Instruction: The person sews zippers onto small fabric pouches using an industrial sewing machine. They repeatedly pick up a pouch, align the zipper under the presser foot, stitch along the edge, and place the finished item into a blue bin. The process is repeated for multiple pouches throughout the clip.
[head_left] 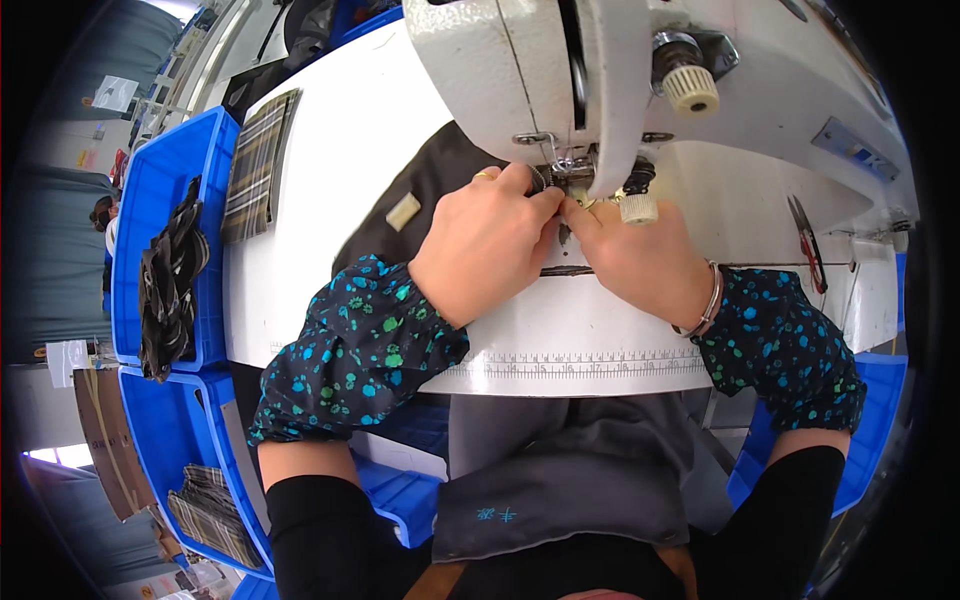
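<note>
Both my hands meet at the needle area of a white sewing machine, just in front of its presser foot. My left hand is closed, its fingers curled and pinching at the edge of a dark cloth that spreads out to the left. Thumb and forefinger of my right hand are pressed together close to my left thumb. What lies between those right fingertips is hidden. A small cream rectangular piece rests on the dark cloth, left of my left hand.
Folded plaid cloth lies at the table's left edge. Blue bins beside it hold dark strips and plaid pieces. Scissors lie at the right. A printed ruler runs along the front edge.
</note>
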